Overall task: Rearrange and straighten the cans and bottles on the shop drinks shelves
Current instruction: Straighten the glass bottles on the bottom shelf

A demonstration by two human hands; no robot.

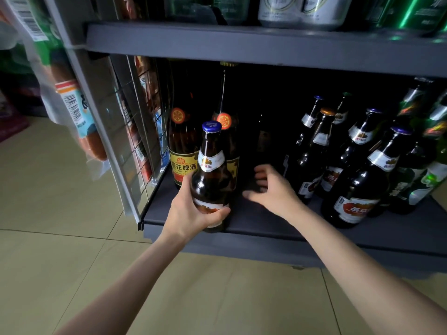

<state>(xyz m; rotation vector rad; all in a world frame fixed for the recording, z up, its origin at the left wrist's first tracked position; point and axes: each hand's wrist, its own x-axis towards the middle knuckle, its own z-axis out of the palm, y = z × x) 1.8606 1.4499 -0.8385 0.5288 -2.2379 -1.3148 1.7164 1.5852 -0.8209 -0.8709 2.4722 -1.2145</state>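
My left hand (191, 211) grips a brown beer bottle (211, 175) with a blue cap, upright at the front left of the bottom shelf (266, 226). Behind it stand two taller brown bottles with yellow labels (182, 146). My right hand (272, 189) hovers over the shelf's bare middle, fingers loosely spread and holding nothing. To the right stands a cluster of several dark bottles with silver neck labels (358, 180). Further right are green bottles (425, 175).
The upper shelf board (242, 44) overhangs the bottles, carrying can packs (302, 10). A wire grid side panel (135, 131) with hanging snack packets (72, 107) closes the left end. Beige floor tiles (72, 238) lie below.
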